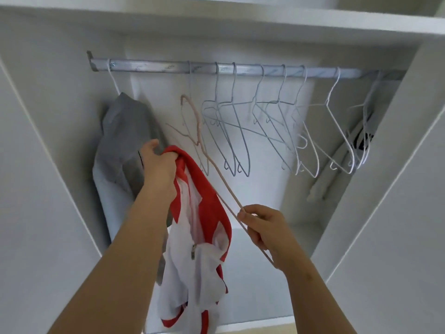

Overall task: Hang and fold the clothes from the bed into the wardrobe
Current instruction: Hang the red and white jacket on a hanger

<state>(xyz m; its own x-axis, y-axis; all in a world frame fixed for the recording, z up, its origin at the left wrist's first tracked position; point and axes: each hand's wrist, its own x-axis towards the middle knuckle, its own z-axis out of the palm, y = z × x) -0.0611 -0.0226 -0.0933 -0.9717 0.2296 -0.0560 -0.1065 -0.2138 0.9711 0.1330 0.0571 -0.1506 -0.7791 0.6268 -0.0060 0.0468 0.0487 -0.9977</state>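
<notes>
Red-and-white zip garment (207, 213) hangs bunched in front of the open wardrobe (385, 165), held up by its red top edge; the left hand (157, 162) grips that edge, fingers curled tight round the fabric, and the rest of the cloth drops between the two forearms. The right hand (262, 227) holds a pale pink hanger (199, 128) by one thin arm, fingers and thumb clamped on it; the hanger slants upward, its hook below the rail (168, 67) and not on it; its far arm lies close to the garment's top edge. A grey garment (125, 131) hangs at the rail's left end, just behind the left hand; bare grey wire hangers (231, 131) fill the middle; white hangers (337, 131) hang further right.
</notes>
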